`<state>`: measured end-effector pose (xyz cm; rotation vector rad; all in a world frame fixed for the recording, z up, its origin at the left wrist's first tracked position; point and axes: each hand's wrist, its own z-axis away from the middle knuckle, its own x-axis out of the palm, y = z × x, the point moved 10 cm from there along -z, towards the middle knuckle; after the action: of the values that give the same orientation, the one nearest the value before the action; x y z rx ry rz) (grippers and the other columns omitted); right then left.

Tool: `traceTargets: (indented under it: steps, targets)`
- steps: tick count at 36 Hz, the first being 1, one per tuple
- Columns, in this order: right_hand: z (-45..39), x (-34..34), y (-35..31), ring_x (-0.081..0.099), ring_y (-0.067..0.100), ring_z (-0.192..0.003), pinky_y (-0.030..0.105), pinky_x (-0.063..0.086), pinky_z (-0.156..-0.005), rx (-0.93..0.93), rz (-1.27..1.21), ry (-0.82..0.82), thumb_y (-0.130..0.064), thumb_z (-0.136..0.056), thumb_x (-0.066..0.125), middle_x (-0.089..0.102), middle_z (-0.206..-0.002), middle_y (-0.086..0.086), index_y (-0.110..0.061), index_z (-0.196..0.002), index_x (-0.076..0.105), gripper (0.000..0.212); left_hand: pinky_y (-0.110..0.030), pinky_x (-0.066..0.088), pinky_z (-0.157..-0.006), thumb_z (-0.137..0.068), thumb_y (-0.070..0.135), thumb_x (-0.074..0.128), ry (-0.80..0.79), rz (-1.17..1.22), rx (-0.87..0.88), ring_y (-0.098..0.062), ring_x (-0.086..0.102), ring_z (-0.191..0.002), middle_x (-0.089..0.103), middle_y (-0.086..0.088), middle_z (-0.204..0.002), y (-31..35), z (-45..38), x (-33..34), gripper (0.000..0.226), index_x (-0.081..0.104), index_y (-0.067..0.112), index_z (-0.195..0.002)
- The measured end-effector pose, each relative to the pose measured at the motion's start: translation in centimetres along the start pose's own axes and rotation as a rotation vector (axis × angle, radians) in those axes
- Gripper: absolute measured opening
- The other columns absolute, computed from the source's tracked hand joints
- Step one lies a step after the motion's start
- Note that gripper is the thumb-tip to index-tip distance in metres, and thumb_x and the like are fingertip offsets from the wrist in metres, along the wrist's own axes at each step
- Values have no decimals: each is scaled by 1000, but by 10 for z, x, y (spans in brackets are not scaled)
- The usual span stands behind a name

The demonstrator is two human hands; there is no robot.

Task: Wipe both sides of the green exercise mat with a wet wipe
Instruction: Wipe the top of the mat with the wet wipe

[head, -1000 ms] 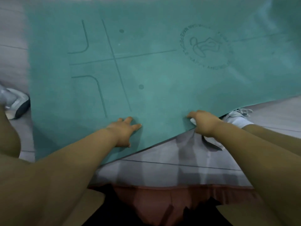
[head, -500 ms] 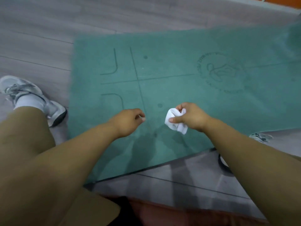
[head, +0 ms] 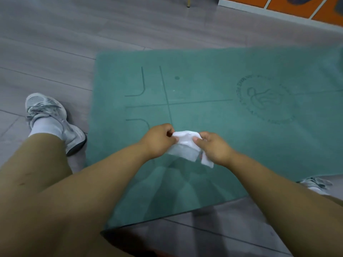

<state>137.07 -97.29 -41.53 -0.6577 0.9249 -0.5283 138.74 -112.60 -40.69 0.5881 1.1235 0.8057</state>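
Observation:
The green exercise mat (head: 213,86) lies flat on the grey floor, printed side up with alignment lines and a round logo. A white wet wipe (head: 184,145) is stretched in the air just above the mat's near part. My left hand (head: 157,140) pinches its left end and my right hand (head: 213,147) pinches its right end. A loose flap of the wipe hangs below my right hand.
My left foot in a grey sneaker (head: 50,115) stands on the floor beside the mat's left edge. My right sneaker (head: 313,183) shows at the mat's near right edge. An orange and white cabinet (head: 278,4) stands at the far right.
A second ago both hands pressed on the mat's near edge. The right hand then lifted the crumpled wipe, and now both hands hold it spread between them. The view has pulled back.

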Motion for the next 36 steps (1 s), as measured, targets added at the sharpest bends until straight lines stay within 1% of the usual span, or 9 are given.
traceTargets:
  steps: [5, 9, 12, 15, 18, 21, 24, 32, 36]
  targets:
    - [-24, 4, 15, 37, 8, -56, 12, 30, -43, 120, 4, 67, -21, -96, 50, 46, -76, 3, -7, -117, 46, 26, -18, 32, -52, -84, 7, 55, 57, -148, 24, -18, 47, -74, 52, 3, -77, -11, -14, -27, 16, 47, 19, -80]
    - [-37, 1, 14, 40, 15, -58, 15, 34, -34, 142, -51, 96, 6, -92, 42, 39, -85, 9, -6, -105, 27, 23, -12, 38, -52, -85, 4, 55, 22, -147, 52, -17, 52, -75, 57, 1, -85, -21, -23, -41, 14, 52, 18, -87]
    - [-45, 2, -7, 54, 22, -71, 16, 41, -51, 26, -26, 92, 0, -90, 50, 53, -86, 9, -8, -99, 46, 12, -11, 47, -51, -88, 1, 54, -10, -44, 12, -13, 54, -66, 58, 1, -81, -34, -29, -45, 18, 56, 19, -82]
    - [-48, 13, -26, 60, 8, -71, 16, 44, -66, -88, -171, 14, 2, -84, 63, 64, -85, 6, -16, -89, 65, 19, -16, 53, -52, -87, -3, 55, -4, 118, -39, -15, 56, -67, 59, -2, -82, -46, -35, -51, 27, 57, 21, -75]
    - [-47, 21, -45, 55, -6, -72, 7, 42, -73, -184, -225, -5, 0, -78, 72, 57, -91, -4, -25, -85, 69, 26, -21, 56, -54, -88, -5, 58, -4, 279, -63, -17, 55, -70, 57, -9, -85, -50, -38, -53, 25, 56, 17, -76]
    - [-51, 29, -50, 53, 4, -95, 13, 39, -89, -187, -185, 19, -5, -74, 76, 50, -103, -6, -29, -85, 70, 27, -22, 57, -57, -89, -6, 56, -60, 448, -78, -16, 56, -71, 59, -9, -81, -47, -39, -48, 21, 56, 13, -80]
    - [-54, 38, -52, 58, 12, -93, 22, 43, -85, -168, -272, -34, -1, -78, 72, 61, -96, -5, -20, -81, 66, 20, -20, 55, -56, -90, -7, 54, -111, 518, -76, -11, 58, -66, 62, -4, -77, -42, -39, -44, 20, 56, 12, -83]
    - [-71, 39, -51, 54, 15, -65, 22, 41, -57, -105, -25, 34, -19, -79, 72, 60, -76, 1, -20, -101, 51, 30, -23, 48, -64, -88, 9, 63, -65, 85, -61, -12, 59, -67, 62, 2, -76, -66, -43, -70, 11, 61, 18, -82]
    - [-77, 47, -56, 57, 15, -53, 18, 42, -43, -70, 131, 24, -24, -82, 64, 61, -63, -3, -15, -80, 54, 14, -21, 42, -77, -88, 20, 64, -48, -298, -40, -15, 58, -87, 62, 1, -92, -92, -37, -91, 11, 65, 13, -97]
